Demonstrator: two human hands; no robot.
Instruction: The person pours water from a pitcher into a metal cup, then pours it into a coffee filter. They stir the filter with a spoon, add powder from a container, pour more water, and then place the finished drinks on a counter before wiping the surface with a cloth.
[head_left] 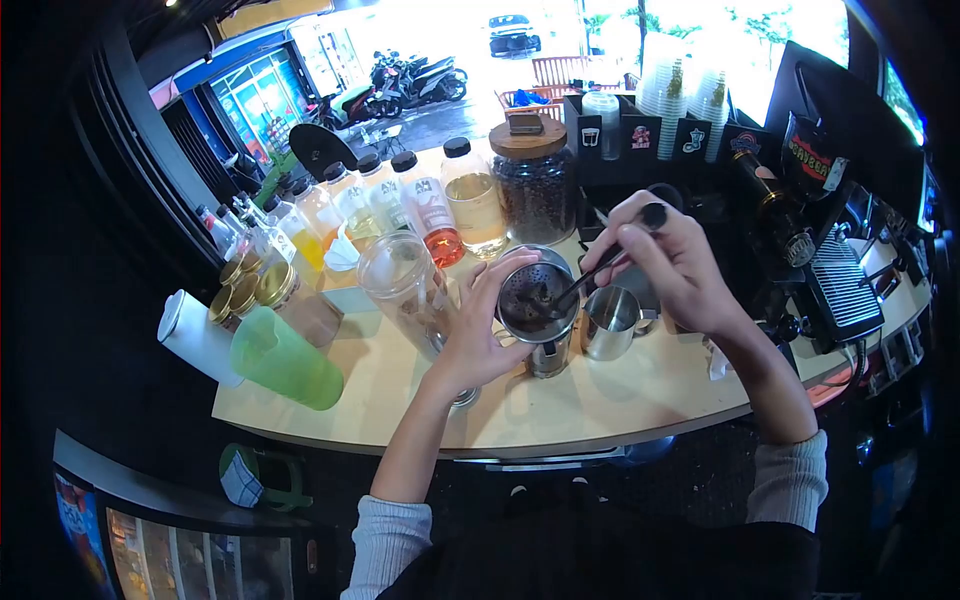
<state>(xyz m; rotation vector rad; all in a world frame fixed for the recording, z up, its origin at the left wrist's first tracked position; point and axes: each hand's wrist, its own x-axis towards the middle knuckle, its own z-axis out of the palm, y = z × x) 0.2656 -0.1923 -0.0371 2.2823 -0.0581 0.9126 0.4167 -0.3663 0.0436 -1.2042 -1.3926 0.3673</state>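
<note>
My left hand (478, 330) is wrapped round a round metal cup (515, 312), tilted so its dark, speckled inside faces me. In my right hand (670, 262) is a thin black-handled tool (598, 268), gripped between thumb and fingers. Its lower end reaches into the cup, and I cannot make out its head. Beneath the cup a small shiny metal container (549, 360) stands on the counter. A steel milk pitcher (610, 325) sits just right of the cup. Left of my left hand is a tall clear container (392, 272), partly hidden by that hand.
Several black-capped bottles (432, 210) and a wooden-lidded jar of dark beans (537, 195) line the back of the counter (400, 420). A green pitcher (285, 360) and gold-lidded jars (285, 290) stand left. Cup stacks (662, 95) rise behind; a coffee machine (845, 275) occupies the right.
</note>
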